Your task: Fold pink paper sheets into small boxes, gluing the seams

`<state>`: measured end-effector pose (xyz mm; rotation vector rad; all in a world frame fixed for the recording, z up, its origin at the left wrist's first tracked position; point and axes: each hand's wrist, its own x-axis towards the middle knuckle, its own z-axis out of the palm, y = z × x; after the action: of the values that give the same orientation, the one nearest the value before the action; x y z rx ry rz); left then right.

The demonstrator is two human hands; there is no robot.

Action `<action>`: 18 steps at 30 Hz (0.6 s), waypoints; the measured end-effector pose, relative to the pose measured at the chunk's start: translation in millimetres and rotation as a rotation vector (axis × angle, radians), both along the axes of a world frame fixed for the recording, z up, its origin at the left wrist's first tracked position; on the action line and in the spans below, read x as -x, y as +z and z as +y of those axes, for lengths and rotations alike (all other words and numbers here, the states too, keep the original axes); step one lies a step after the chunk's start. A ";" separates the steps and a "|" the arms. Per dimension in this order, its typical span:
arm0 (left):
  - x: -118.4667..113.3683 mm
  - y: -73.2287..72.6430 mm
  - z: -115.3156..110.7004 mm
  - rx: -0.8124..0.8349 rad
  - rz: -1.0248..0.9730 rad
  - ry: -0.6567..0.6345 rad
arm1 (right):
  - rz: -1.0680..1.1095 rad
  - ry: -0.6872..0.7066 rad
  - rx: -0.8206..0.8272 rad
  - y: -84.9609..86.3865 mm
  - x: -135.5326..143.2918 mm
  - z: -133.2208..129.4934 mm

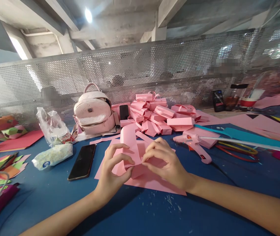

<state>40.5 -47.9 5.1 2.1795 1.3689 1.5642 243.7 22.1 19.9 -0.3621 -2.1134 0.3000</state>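
A folded pink paper box [130, 140] stands in front of me, its near end between my hands. My left hand [114, 167] is closed in a pinch on a flap at that end, thumb below and fingers above. From the other side my right hand [165, 160] pinches at the same end, thumb and forefinger pressed together on the paper's edge. Flat under the box lies a pink paper sheet [159, 187]. Right of my right hand is a pink glue gun [196, 144]. The fingers partly hide the flap.
Behind my hands is a pile of pink paper boxes [164, 113], with a pink backpack [94, 113] beside it. Left stand a phone [82, 162], a tissue pack [53, 156] and a plastic bag [52, 126]. Cables [238, 150] lie right; a perforated metal screen [130, 72] closes the back.
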 end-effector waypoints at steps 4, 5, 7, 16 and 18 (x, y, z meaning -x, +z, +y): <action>-0.6 0.7 -0.8 0.000 -0.004 0.005 | -0.014 -0.014 -0.021 -1.9 0.4 1.2; -0.9 1.1 -0.9 -0.001 -0.005 0.003 | -0.016 -0.017 -0.028 -2.2 0.4 1.2; -1.5 1.8 -1.3 -0.003 -0.005 -0.009 | -0.019 -0.019 -0.041 -2.3 0.4 0.8; -3.4 2.0 -2.5 -0.008 -0.010 -0.030 | -0.009 0.008 -0.037 -0.7 0.7 -1.9; -3.4 2.2 -2.7 -0.009 -0.013 -0.039 | -0.006 0.005 -0.034 -1.3 0.8 -2.1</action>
<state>44.0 -50.6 7.2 2.1831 1.3104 1.5712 242.9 19.9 18.6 -0.3384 -2.1226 0.2654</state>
